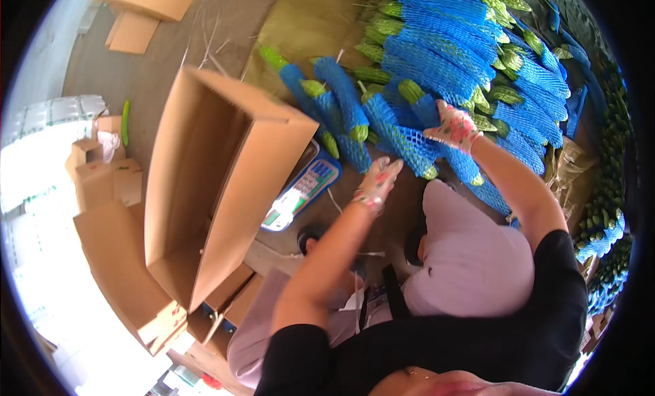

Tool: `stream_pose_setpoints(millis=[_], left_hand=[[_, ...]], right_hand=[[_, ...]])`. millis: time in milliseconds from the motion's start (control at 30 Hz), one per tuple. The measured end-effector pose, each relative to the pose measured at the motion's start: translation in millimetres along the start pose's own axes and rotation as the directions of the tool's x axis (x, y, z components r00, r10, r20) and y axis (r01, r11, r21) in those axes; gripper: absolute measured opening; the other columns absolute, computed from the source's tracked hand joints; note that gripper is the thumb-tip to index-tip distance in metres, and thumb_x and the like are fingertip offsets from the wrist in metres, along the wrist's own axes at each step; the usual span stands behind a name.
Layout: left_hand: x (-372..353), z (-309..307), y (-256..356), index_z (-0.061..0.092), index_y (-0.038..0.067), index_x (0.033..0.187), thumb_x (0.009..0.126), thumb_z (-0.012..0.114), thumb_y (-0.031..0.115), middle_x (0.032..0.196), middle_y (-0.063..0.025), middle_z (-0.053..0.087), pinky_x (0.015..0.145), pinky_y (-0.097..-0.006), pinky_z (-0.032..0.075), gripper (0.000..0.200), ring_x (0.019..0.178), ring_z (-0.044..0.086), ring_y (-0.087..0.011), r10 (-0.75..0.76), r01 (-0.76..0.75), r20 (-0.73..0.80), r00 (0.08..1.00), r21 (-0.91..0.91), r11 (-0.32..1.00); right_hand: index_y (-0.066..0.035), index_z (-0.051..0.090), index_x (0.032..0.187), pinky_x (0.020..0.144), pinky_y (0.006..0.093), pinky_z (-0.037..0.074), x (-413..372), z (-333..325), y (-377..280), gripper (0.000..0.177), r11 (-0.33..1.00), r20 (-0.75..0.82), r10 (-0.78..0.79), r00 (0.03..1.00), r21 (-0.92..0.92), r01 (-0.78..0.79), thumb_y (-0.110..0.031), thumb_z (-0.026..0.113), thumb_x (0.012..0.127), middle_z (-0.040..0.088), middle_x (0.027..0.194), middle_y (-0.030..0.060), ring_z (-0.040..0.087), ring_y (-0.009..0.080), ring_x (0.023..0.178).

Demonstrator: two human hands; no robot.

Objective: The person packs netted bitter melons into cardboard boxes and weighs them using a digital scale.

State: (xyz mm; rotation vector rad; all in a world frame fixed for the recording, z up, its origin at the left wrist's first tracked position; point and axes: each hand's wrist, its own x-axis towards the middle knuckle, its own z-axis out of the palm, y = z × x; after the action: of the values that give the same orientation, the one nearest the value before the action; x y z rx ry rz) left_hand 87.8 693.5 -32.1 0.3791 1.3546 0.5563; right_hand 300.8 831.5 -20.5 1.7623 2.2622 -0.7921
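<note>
My right hand (455, 128), in a floral-patterned glove, grips a bitter melon (411, 91) in a blue mesh sleeve; the fingers are round its side and partly hide it. My left hand (378, 183), in a matching glove, is held lower and to the left, its fingers a little apart with nothing visible in them. Near its fingertips is the end of another sleeved bitter melon (390, 133). More sleeved bitter melons (341, 89) lie loosely side by side towards the open cardboard box (263, 150).
Rows of sleeved bitter melons (437, 51) are piled at the upper right. A blue-edged printed tray or scale (307, 184) is partly behind the box. More cartons (112, 181) stand at left, and yellowish sheeting (300, 27) covers the floor ahead. White strapping (205, 38) lies loose.
</note>
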Motion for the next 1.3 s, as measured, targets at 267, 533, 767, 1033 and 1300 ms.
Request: stream_pose_setpoints(millis=[267, 533, 767, 1033, 1300], left_hand=[[54.6, 65.4, 9.4, 0.033, -0.007, 0.135, 0.074, 0.072, 0.037, 0.129, -0.0236, 0.048, 0.101, -0.0379, 0.036, 0.084, 0.115, 0.05, -0.0311, -0.056, 0.004, -0.584, 0.81, -0.09, 0.996], [57.1, 70.3, -38.0, 0.042, 0.01, 0.13, 0.077, 0.071, 0.02, 0.116, -0.0049, 0.054, 0.091, -0.0386, 0.045, 0.062, 0.103, 0.054, -0.0184, -0.045, -0.292, -0.453, 0.89, -0.644, 0.708], [69.0, 42.4, -59.4, 0.042, 0.01, 0.134, 0.08, 0.073, 0.035, 0.133, -0.0067, 0.049, 0.103, -0.0468, 0.04, 0.067, 0.12, 0.048, -0.0274, 0.288, -0.146, 0.008, 0.958, -0.848, 0.509], [73.1, 46.4, -69.1, 0.031, 0.013, 0.142, 0.074, 0.068, 0.061, 0.141, -0.0074, 0.04, 0.107, -0.049, 0.034, 0.091, 0.127, 0.041, -0.0289, 0.292, -0.158, -0.037, 0.956, -0.901, 0.404], [53.9, 70.3, -41.7, 0.04, 0.007, 0.134, 0.084, 0.069, 0.04, 0.131, -0.007, 0.048, 0.101, -0.0421, 0.042, 0.067, 0.118, 0.049, -0.0244, 0.191, -0.273, -0.199, 0.961, -0.788, 0.552]], right_hand=[[-0.003, 0.047, 0.11, 0.076, 0.0456, 0.046, 23.5, -43.2, -13.4, 0.06, 0.958, 0.084, -0.092, 0.992, 0.28, 0.065, -0.038, 0.073, 0.068, 0.059, 0.096, 0.0213, 0.059, 0.0399, 0.09], [0.002, 0.038, 0.136, 0.1, 0.0391, 0.041, 69.5, -42.4, -25.0, 0.099, 0.997, 0.459, -0.045, 0.887, -0.035, 0.069, -0.068, 0.064, 0.071, 0.046, 0.134, 0.0222, 0.047, 0.0365, 0.123], [0.01, 0.04, 0.133, 0.108, 0.0398, 0.032, 93.6, -26.2, -1.0, 0.115, 0.989, 0.555, -0.13, 0.821, 0.017, 0.145, -0.083, 0.053, 0.066, 0.036, 0.142, 0.0242, 0.035, 0.0349, 0.133], [0.009, 0.021, 0.142, 0.114, 0.0382, 0.022, 94.4, -0.5, 12.0, 0.127, 0.968, 0.612, -0.155, 0.775, 0.249, -0.003, -0.079, 0.063, 0.061, 0.024, 0.149, 0.0242, 0.022, 0.0333, 0.14], [0.005, 0.013, 0.146, 0.115, 0.0413, 0.012, 115.9, 27.1, 36.0, 0.13, 0.891, 0.745, -0.239, 0.622, 0.423, -0.166, -0.076, 0.068, 0.06, 0.019, 0.152, 0.0217, 0.012, 0.0307, 0.143]])
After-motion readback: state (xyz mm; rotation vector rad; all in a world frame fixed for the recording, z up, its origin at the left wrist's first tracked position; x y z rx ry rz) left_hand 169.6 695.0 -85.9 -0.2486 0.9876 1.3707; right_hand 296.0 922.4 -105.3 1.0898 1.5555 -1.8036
